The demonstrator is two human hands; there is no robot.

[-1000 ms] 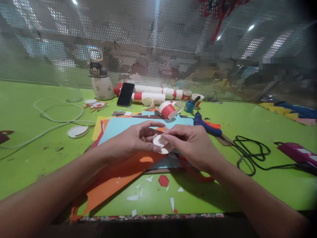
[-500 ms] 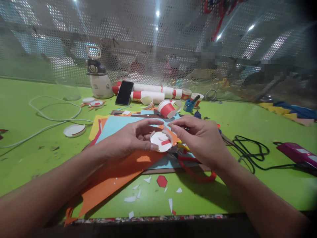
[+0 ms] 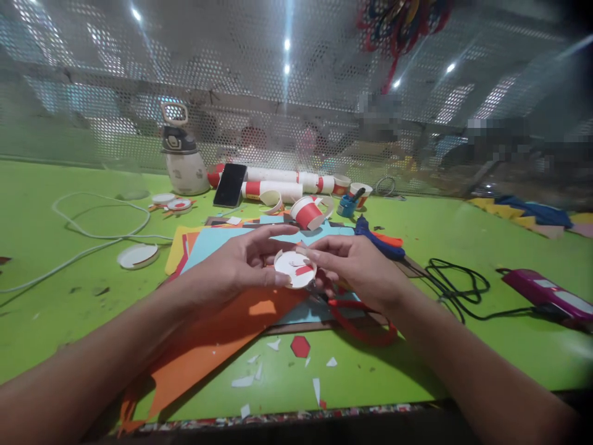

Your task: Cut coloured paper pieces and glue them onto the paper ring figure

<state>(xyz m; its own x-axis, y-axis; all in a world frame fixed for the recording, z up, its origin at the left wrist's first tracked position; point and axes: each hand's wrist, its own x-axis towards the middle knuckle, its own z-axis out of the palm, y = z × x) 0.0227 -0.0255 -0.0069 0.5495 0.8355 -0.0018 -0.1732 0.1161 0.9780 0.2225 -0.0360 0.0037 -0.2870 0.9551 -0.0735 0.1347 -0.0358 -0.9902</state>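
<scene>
My left hand (image 3: 252, 259) grips a small round white paper cup bottom (image 3: 294, 271) between thumb and fingers. Red marks show on the inside of the disc, and its rim is low and cut. The fingers of my right hand (image 3: 354, 266) are closed on the upper right edge of that same piece, the thumb lying on the rim. Below my right hand are red-handled scissors (image 3: 361, 327), their blades partly hidden. Sheets of orange paper (image 3: 213, 346) and light blue paper (image 3: 222, 241) lie stacked beneath both hands.
A blue glue gun (image 3: 382, 243) lies right of the paper, near a black cable (image 3: 456, 281) and a magenta device (image 3: 546, 290). Behind stand a cut red-and-white paper cup (image 3: 306, 213), a phone (image 3: 230, 185) and a bottle (image 3: 185, 170). White scraps (image 3: 243, 382) litter the front.
My right hand has come down and left, onto the rim of the cup bottom. My left hand still holds it. The view has tilted up slightly, uncovering the glue gun.
</scene>
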